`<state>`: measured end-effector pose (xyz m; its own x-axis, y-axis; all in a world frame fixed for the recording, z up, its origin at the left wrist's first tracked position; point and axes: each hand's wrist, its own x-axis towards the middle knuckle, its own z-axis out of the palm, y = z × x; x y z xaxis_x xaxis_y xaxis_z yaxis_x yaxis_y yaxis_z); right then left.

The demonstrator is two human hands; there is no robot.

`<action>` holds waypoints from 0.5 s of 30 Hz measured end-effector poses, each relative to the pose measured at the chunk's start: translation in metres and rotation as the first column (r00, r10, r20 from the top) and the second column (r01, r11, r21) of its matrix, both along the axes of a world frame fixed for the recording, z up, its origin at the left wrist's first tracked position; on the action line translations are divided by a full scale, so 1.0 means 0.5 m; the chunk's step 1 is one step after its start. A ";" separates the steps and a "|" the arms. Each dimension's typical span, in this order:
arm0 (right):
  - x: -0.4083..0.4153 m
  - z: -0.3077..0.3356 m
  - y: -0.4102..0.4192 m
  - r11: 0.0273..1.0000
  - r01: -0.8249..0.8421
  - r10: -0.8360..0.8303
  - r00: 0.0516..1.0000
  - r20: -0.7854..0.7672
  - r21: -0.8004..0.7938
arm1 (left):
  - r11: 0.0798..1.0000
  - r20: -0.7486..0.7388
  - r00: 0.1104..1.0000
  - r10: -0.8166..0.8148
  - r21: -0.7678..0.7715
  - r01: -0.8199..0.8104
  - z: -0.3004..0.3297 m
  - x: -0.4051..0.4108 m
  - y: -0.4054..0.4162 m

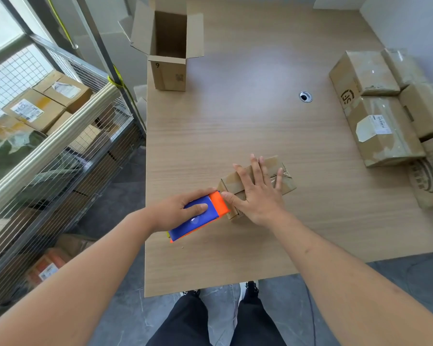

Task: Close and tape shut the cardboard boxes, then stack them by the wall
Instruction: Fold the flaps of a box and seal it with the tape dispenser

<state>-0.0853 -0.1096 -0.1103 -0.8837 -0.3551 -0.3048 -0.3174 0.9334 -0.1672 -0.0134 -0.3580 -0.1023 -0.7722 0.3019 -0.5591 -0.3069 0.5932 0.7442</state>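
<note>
A small closed cardboard box point(284, 177) lies on the wooden table point(235, 126) near its front edge. My right hand point(258, 193) presses flat on the box's top with straight, spread fingers. My left hand point(183, 208) grips a blue and orange tape dispenser point(205, 216), whose orange end touches the near left end of the small box. A tall open box point(169, 48) marked 9 stands upright at the table's far left, flaps up. Several taped boxes point(383, 116) are stacked at the right, by the wall.
A wire cage trolley point(60, 136) with parcels stands left of the table. A round cable hole point(305, 96) sits in the tabletop at mid right. My legs and shoes point(248, 290) are at the table's front edge.
</note>
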 end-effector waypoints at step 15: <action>0.030 0.018 -0.048 0.987 0.138 -0.134 0.990 -0.046 0.081 | 0.996 -0.005 0.998 0.060 -0.064 -0.060 0.001 0.014 -0.053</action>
